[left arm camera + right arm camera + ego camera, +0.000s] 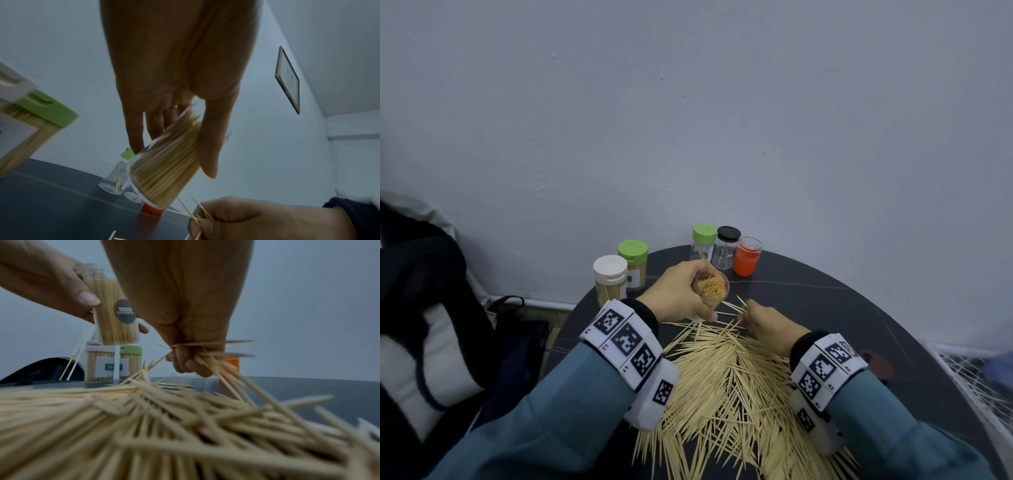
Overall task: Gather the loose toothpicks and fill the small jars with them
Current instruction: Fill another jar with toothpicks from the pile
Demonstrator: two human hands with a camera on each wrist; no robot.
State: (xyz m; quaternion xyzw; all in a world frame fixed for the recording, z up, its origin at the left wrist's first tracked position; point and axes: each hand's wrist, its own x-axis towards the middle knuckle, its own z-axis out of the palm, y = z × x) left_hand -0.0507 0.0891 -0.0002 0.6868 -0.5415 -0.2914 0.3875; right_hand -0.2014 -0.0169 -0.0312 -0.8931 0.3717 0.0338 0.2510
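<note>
My left hand [681,294] grips an uncapped clear jar [711,289] packed with toothpicks, held above the dark round table [859,308] and tilted toward me. The same jar [164,164] shows between thumb and fingers in the left wrist view, and the jar [116,318] carries a dark round label. Just right of it, my right hand [760,318] pinches a small bunch of toothpicks [207,353] over the far edge of the big loose pile [739,394]. The hand [191,363] is curled round them.
Behind stand two full jars, one white-lidded [610,281], one green-lidded [633,263]. Further right are a green-lidded near-empty jar [703,241], a black-lidded jar [727,246] and an orange uncapped jar [748,257]. A dark bag [431,308] lies left of the table.
</note>
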